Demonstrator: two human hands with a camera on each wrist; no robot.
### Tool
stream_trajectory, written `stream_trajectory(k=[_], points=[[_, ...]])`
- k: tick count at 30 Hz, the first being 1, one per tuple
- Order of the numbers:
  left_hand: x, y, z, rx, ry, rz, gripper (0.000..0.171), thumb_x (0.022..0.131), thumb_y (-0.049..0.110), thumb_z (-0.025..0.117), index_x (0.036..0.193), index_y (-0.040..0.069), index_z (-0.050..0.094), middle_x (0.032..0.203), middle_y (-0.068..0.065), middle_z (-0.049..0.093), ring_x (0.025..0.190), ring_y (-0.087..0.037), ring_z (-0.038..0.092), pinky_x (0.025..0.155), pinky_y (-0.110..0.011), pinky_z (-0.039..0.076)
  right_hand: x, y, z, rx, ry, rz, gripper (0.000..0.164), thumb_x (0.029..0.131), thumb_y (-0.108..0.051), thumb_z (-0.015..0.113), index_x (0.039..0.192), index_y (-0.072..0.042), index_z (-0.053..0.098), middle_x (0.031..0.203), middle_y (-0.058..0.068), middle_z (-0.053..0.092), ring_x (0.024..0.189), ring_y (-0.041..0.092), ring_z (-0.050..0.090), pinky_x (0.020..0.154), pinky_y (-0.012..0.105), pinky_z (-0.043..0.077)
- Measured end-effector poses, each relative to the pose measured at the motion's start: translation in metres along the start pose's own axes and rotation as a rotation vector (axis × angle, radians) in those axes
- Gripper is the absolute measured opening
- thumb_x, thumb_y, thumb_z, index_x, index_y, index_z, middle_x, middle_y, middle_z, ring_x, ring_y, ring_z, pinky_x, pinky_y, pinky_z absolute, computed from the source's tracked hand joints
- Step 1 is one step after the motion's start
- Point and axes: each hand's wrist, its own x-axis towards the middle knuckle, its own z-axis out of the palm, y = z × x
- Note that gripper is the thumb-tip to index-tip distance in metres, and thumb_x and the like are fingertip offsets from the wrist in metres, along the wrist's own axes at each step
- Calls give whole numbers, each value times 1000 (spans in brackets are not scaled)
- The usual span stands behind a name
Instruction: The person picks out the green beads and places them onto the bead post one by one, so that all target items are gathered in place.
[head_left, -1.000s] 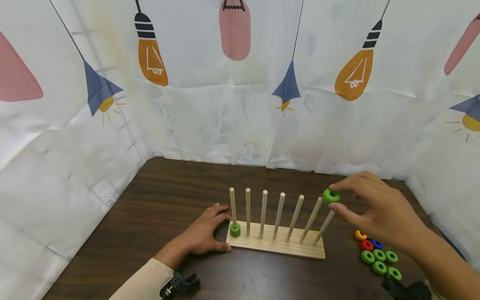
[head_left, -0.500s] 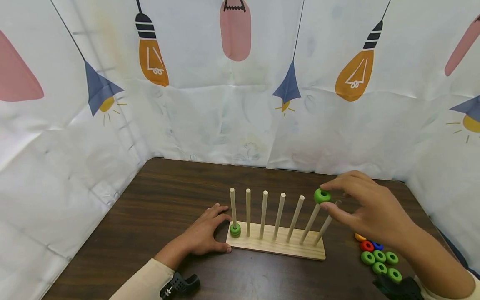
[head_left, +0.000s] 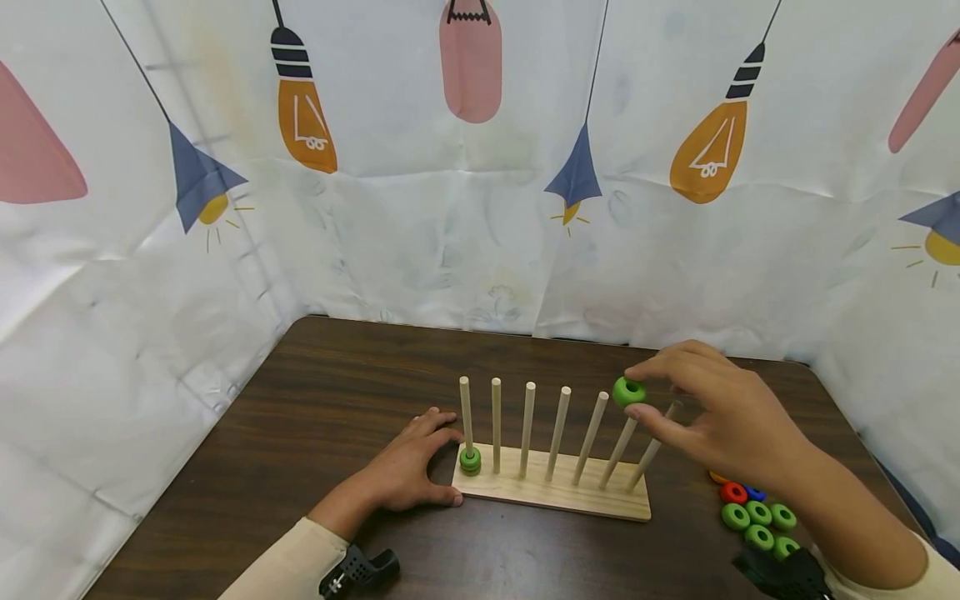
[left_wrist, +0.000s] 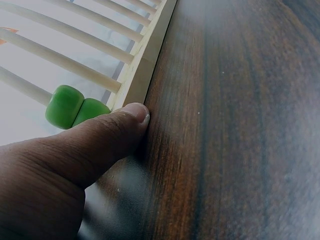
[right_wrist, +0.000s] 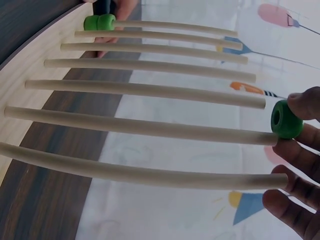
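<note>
A wooden peg board (head_left: 551, 492) with a row of upright pegs stands on the table. Two green rings (head_left: 470, 461) sit stacked at the foot of its leftmost peg. My left hand (head_left: 408, 467) holds the board's left end, thumb at the front corner, fingers toward the back; in the left wrist view the thumb (left_wrist: 100, 142) touches that corner. Up by the peg tops, my right hand (head_left: 723, 408) pinches another green ring (head_left: 628, 392) between thumb and fingers. The right wrist view has this ring (right_wrist: 286, 120) close to the second-from-right peg's tip, its hole facing the pegs.
Loose rings lie right of the board: several green rings (head_left: 736, 517), a red ring (head_left: 733, 492), a blue ring (head_left: 754, 494) and a partly hidden orange ring (head_left: 718, 477). The dark wooden table (head_left: 360, 358) meets a patterned white cloth (head_left: 390, 233) behind it.
My right hand has moved left with the green ring, from near the rightmost pegs to the second peg from the right. The left hand and the peg board have stayed put.
</note>
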Motion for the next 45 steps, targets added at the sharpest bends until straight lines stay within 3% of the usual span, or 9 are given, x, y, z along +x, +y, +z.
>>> stream_trajectory(k=[20,30,39,45], points=[[1,-1,1,-2,2,-1,67,75,55,88,130,30,61,163,-5,33,154,-37,15,117,-66,24,10,-4,7,12,-35,-11,28,96,-42,73,118,-24,71,112,-14,69,99,8,63,77,15,50],[2,-2,1,2,0,-1,67,75,56,88,130,31,61,163,-6,33,154,-38,15,116,-67,25,19,-6,14,30,-47,-38,29,99,-44,67,118,-23,71,111,-14,69,99,9,63,73,18,51],[2,-1,0,2,0,1,67,75,56,88,130,31,61,163,-7,33,154,-37,15,116,-67,24,25,-8,17,48,-48,-47,27,98,-41,70,116,-22,71,110,-14,69,96,8,61,71,14,48],[1,0,0,-9,1,9,66,75,55,88,130,29,61,162,-8,33,154,-39,16,116,-68,24,29,-11,20,64,-59,-51,27,91,-28,80,116,-22,71,110,-14,69,96,9,61,68,20,51]])
